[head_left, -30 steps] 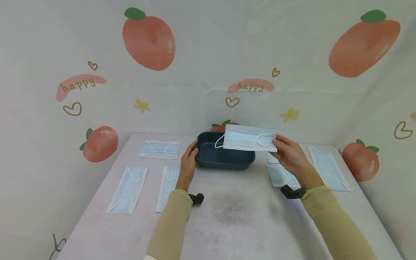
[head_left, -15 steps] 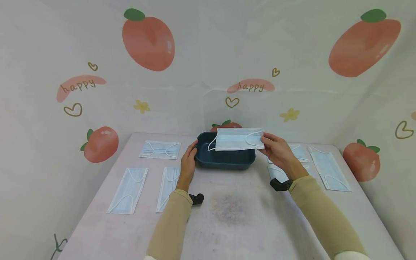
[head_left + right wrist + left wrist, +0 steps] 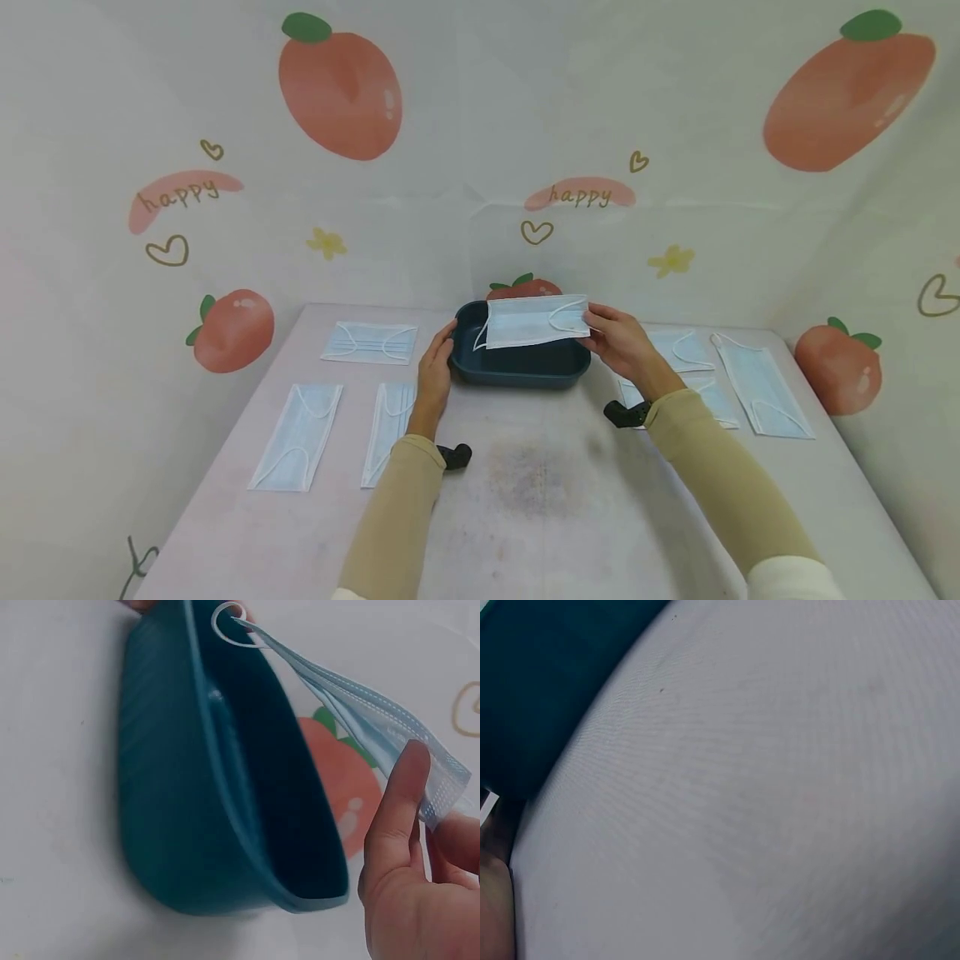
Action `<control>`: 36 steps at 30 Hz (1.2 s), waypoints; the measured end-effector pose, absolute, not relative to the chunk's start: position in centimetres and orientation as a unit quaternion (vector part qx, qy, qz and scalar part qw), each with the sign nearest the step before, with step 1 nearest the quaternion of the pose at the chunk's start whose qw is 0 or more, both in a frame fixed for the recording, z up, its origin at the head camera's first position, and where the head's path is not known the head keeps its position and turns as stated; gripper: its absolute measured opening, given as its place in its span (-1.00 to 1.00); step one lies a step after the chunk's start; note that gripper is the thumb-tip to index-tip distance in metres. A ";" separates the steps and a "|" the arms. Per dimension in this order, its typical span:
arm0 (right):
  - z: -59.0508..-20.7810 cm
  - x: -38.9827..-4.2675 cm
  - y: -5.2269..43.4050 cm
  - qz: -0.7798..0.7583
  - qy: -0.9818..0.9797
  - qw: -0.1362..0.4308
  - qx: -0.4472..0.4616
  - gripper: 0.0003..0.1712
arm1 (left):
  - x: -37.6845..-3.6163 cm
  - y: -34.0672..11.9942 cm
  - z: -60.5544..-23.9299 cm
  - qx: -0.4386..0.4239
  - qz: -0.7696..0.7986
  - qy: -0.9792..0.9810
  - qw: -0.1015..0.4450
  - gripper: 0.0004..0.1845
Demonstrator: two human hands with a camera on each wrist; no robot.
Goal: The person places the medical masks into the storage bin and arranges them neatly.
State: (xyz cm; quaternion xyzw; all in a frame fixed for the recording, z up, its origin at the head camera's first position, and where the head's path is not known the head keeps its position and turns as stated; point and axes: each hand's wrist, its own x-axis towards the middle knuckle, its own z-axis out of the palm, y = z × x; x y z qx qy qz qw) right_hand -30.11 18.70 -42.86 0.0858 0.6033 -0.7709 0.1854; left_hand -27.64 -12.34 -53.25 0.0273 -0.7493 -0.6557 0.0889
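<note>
A dark teal plastic box [image 3: 521,373] stands near the back of the table. My left hand [image 3: 432,379] holds its left end, thumb on the near side; most of this hand is outside the left wrist view. Between right thumb and fingers I pinch one end of a pale blue face mask [image 3: 525,321]. My right hand [image 3: 626,346] is beside the box's right end, and the mask hangs above the opening. In the right wrist view, the mask [image 3: 360,705] is seen edge-on, its free ear loop over the box [image 3: 172,772].
Left of the box lie three flat masks: one at the back [image 3: 369,343], one at the front [image 3: 296,437], one beside my left sleeve [image 3: 386,425]. Several more lie at right, including an outer mask [image 3: 763,387]. A printed cloth [image 3: 480,125] hangs behind the table [image 3: 525,533].
My right hand has moved left with the mask, bringing it from the box's right side to over its middle. The left hand stays at the box's left end.
</note>
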 end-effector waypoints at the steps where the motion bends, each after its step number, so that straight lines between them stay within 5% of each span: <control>1: -43.0 -30.2 18.5 -0.769 0.606 0.186 0.083 -0.30 | -27.6 -12.3 -53.2 0.027 -0.655 -0.750 0.088 -0.55; 36: -46.3 -31.6 13.2 -0.741 0.641 0.189 0.061 -0.43 | -27.7 -12.5 -52.7 0.030 -0.668 -0.741 0.069 -0.54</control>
